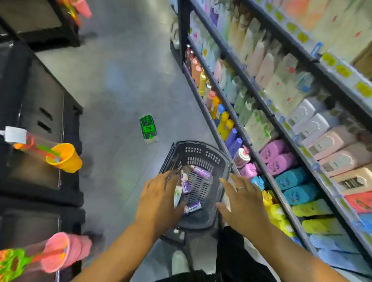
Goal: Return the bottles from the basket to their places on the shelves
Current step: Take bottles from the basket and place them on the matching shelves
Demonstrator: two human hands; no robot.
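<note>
Both hands reaching over the basket, nothing picked up yet

The dark grey slotted plastic basket (201, 155) is sitting on the grey floor (124, 71) right beside the black metal shelves (267, 115), with the small purple bottles (201, 172) lying inside next to a white-and-green tube (177, 194). The left hand (158, 202) is reaching in over them, grip wide, and I can't tell if it's touching any. The right hand (245, 206) is spreading out above the right rim, grip wide too, holding nothing.

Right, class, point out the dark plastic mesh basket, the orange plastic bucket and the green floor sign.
Dark plastic mesh basket (198, 155): head view, far perforated wall.
Orange plastic bucket (70, 162): head view, outer side.
Green floor sign (147, 127): head view, its middle.
</note>
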